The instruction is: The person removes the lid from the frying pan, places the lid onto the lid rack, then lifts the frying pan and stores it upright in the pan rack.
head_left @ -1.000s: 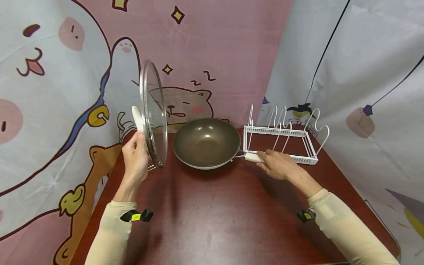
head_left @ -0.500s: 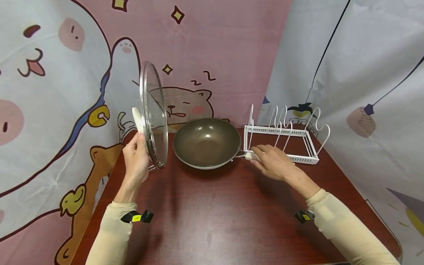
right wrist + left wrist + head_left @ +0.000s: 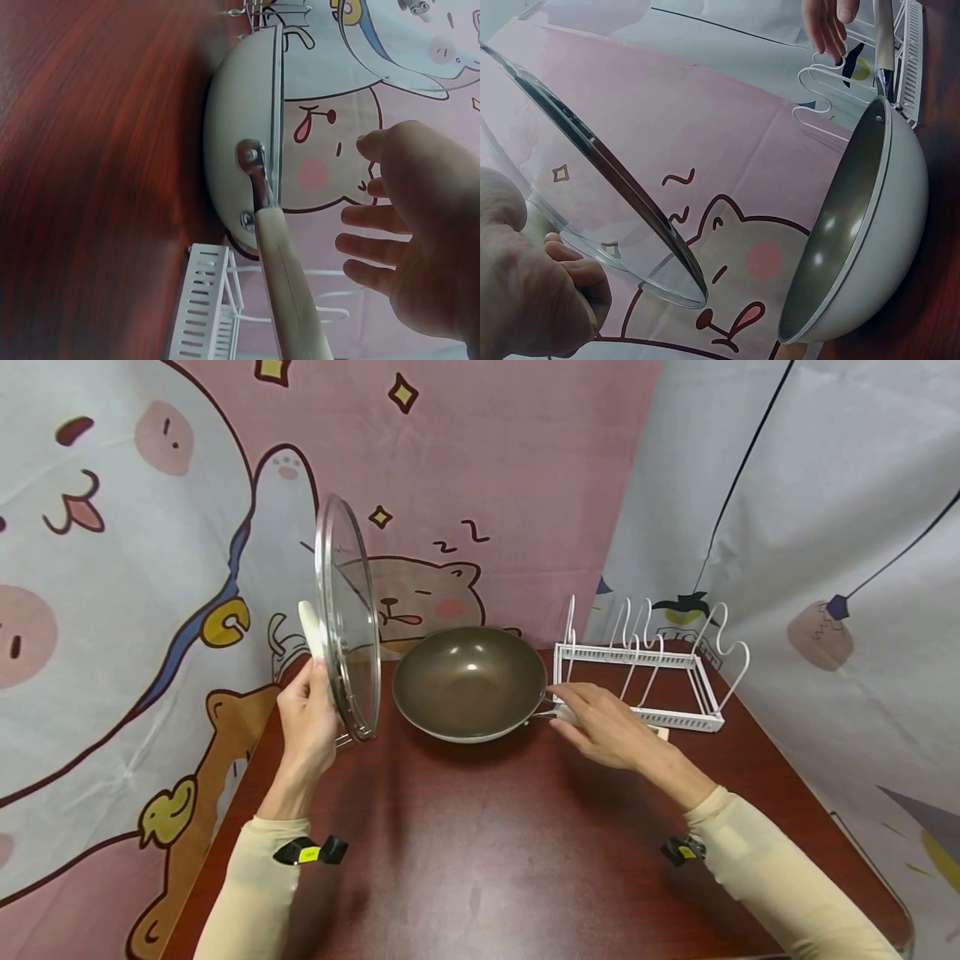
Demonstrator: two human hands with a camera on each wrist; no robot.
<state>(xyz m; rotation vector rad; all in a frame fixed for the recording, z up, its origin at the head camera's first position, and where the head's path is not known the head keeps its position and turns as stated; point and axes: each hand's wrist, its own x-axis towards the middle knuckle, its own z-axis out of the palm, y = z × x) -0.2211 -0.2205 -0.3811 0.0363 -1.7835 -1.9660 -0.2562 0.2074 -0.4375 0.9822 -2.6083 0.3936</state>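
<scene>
My left hand (image 3: 307, 714) grips the cream handle (image 3: 311, 625) of a glass lid (image 3: 351, 602) with a metal rim. The lid stands on edge in the air, left of the wok. A wok (image 3: 471, 687), brown inside and pale outside, sits upright on the table. Its cream handle (image 3: 289, 281) points right. My right hand (image 3: 606, 727) hovers over that handle, partly covering it in the head view. In the right wrist view the right hand (image 3: 435, 232) is apart from the handle, fingers extended and holding nothing.
A white rack (image 3: 690, 721) with several upright curved wires stands behind the wok handle, at the right. Part of a small metal wire piece (image 3: 343, 740) shows beneath the lid. Printed cloth (image 3: 525, 468) hangs behind the dark red table (image 3: 465, 852).
My right hand has slid left along the wok handle towards the wok, exposing the handle's far end. The left hand and lid have barely moved, and the wok stays put.
</scene>
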